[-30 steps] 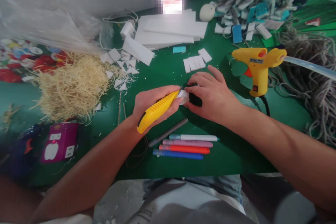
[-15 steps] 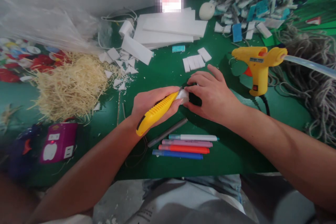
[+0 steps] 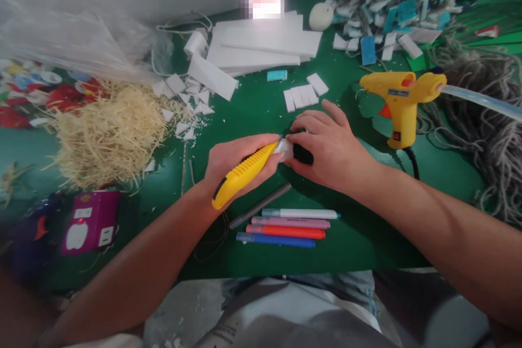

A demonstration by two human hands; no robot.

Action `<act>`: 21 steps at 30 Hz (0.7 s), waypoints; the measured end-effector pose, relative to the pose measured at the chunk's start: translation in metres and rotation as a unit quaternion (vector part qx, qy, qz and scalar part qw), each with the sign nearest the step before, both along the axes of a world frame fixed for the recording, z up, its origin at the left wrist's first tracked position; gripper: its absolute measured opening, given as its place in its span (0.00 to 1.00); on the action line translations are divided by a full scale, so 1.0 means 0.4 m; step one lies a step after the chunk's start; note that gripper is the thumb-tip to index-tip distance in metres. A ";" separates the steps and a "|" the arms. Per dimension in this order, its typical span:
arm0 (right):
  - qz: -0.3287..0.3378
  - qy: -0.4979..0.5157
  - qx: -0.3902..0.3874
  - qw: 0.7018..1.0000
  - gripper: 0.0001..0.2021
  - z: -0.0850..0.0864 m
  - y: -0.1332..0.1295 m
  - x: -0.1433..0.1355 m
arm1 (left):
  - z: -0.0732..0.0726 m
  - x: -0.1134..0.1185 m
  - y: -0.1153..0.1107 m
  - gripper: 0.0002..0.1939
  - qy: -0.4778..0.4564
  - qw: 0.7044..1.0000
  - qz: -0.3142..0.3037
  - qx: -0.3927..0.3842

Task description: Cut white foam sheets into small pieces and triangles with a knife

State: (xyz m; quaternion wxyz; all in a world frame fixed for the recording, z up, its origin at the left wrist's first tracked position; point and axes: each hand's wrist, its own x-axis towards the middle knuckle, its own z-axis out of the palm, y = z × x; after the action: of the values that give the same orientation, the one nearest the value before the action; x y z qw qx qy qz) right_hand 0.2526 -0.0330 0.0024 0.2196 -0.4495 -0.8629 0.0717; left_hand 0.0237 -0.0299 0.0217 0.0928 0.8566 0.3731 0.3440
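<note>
My left hand [image 3: 226, 160] is closed around a yellow utility knife [image 3: 243, 175], its handle slanting back toward my wrist and its tip against a small white foam piece [image 3: 284, 148]. From the other side, the thumb and fingertips of my right hand [image 3: 332, 147] pinch that foam piece, the little finger lifted. Part of the piece and most of the blade are hidden by the fingers. Several white foam rectangles [image 3: 300, 97] lie in a row just beyond my right hand. Below both hands are a grey stick [image 3: 261, 205] and colored markers [image 3: 285, 232] side by side.
A yellow glue gun [image 3: 393, 103] stands at right, near tangled grey cord [image 3: 485, 114]. White foam sheets [image 3: 265, 46] and a bag of foam scraps [image 3: 399, 5] lie at the back. Straw [image 3: 112, 133], foam offcuts [image 3: 199, 99] and a purple box [image 3: 90, 222] occupy the left.
Almost nothing differs. The knife's handle end has shifted very slightly; both hands keep the same hold on the knife and foam piece.
</note>
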 end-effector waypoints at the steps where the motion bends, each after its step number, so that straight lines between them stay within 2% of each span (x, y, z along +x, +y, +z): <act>1: 0.000 -0.004 0.002 1.000 0.10 0.000 0.000 0.000 | 0.000 0.002 0.001 0.06 0.001 1.000 0.003 0.000; 14: -0.007 -0.001 0.000 1.000 0.09 0.003 -0.003 -0.006 | 0.017 0.012 0.008 0.05 -0.006 0.999 -0.017 0.029; 18: -0.007 -0.020 0.007 1.000 0.10 0.008 -0.004 -0.009 | 0.022 0.009 -0.002 0.06 0.009 1.000 0.000 -0.028; 21: -0.004 -0.019 0.005 1.000 0.10 0.009 -0.004 -0.009 | 0.023 0.007 -0.004 0.06 0.003 0.999 0.008 -0.040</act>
State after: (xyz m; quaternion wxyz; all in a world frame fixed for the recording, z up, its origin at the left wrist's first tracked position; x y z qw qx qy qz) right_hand 0.2491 -0.0346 0.0059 0.2060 -0.4535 -0.8652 0.0581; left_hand 0.0264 -0.0317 0.0308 0.1236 0.8502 0.3935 0.3271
